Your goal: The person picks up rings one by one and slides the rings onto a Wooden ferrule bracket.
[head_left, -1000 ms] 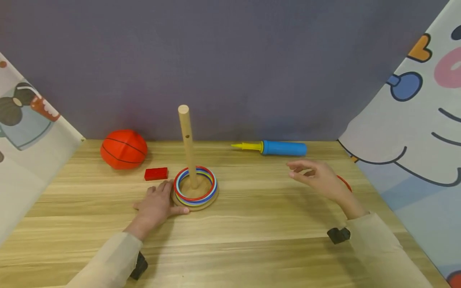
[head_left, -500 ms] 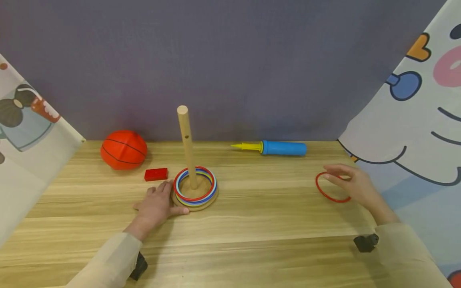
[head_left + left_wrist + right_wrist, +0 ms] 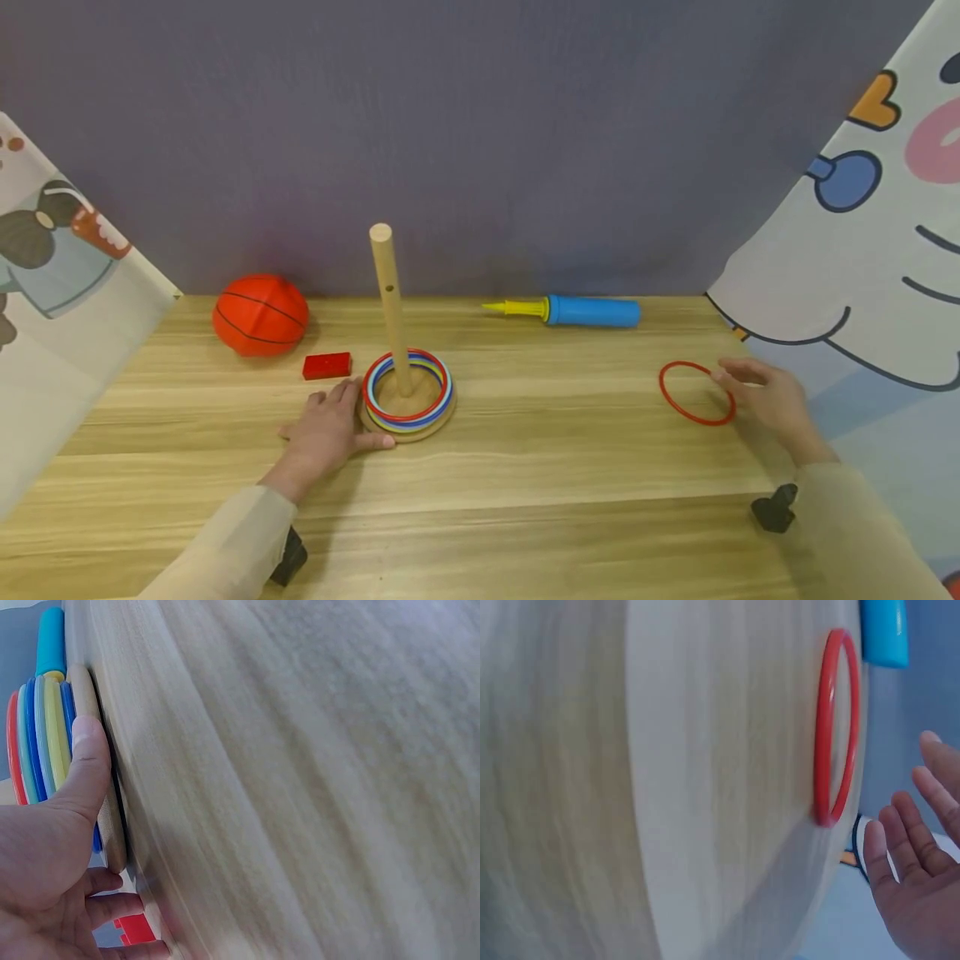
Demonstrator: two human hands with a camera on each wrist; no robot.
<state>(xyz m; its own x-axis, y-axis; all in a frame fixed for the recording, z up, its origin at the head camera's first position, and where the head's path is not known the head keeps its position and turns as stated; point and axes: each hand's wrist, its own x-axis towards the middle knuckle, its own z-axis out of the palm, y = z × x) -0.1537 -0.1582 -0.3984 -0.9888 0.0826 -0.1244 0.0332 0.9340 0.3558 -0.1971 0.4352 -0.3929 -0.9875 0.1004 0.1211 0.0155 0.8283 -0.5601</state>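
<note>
A wooden ring-toss stand (image 3: 387, 292) stands upright left of the middle in the head view, with several coloured rings (image 3: 447, 392) stacked round its peg and a red one on top. My left hand (image 3: 321, 433) holds the left side of its round base, thumb along the front edge and fingers at the left. In the left wrist view the thumb (image 3: 88, 757) lies against the base's rim. One loose red ring (image 3: 826, 727) lies flat on the table at the right. Beside its right edge hovers my right hand (image 3: 772, 406), fingers loosely spread and apart from the ring in the right wrist view.
A red ball with black lines (image 3: 260, 315) and a red block (image 3: 327, 366) sit left of the stand. A blue and yellow hand pump (image 3: 592, 311) lies along the back edge of the wooden table (image 3: 525, 467). A grey wall panel (image 3: 480, 150) rises behind.
My right hand has moved to the right, from left of the loose red ring, across it, to its right side. The left hand and the stand keep their place.
</note>
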